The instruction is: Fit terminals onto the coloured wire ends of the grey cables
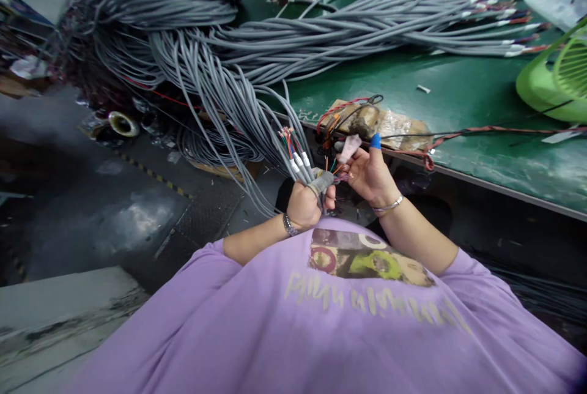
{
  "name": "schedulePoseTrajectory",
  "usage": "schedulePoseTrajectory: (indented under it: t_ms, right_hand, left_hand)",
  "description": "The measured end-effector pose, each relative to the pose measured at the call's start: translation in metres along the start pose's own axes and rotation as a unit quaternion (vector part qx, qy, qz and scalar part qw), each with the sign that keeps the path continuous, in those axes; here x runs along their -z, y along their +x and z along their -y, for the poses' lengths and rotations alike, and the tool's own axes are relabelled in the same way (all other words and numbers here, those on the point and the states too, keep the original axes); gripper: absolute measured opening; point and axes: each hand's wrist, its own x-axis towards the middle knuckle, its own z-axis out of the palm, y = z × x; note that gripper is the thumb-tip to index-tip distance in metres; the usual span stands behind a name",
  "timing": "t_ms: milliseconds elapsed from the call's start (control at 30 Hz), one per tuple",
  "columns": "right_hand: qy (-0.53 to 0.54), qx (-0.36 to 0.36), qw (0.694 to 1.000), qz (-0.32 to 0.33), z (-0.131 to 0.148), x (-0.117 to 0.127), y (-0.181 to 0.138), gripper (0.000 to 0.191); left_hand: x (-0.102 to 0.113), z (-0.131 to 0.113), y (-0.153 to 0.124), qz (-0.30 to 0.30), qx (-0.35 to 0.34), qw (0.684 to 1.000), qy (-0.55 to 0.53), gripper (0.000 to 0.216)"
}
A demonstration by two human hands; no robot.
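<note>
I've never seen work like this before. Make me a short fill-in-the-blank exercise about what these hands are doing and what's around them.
1. The left hand grips a bundle of gray ____.
2. The sleeves just below the multicolored wires are ____ in color.
3. On the right hand, the cover on the upright digit is ____ in color.
4. The lime-green object stands at the picture's ____ edge.

Missing words: cables; white; blue; right.

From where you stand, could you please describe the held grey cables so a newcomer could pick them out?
Find the green table, then the left hand before its near edge. In its grip are the grey cables, with white collars and coloured wires; unlike the pile on the table, these are hand-held.
</note>
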Motion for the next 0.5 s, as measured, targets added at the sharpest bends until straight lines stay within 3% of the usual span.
schedulePoseTrajectory:
  t_ms: [200,500]
  right_hand:
    - [-0.012,0.058,0.998,-0.015,-0.001,-0.002,0.001,0.034]
    - [-0.064,0.159,0.982,-0.077,-0.019,0.001,0.012,0.053]
  left_hand:
    - [-0.006,-0.004,0.001,-0.035,0.009,0.999,-0.002,0.041]
    - [-0.010,0.000,0.004,-0.016,0.006,1.000,-0.006,0.040]
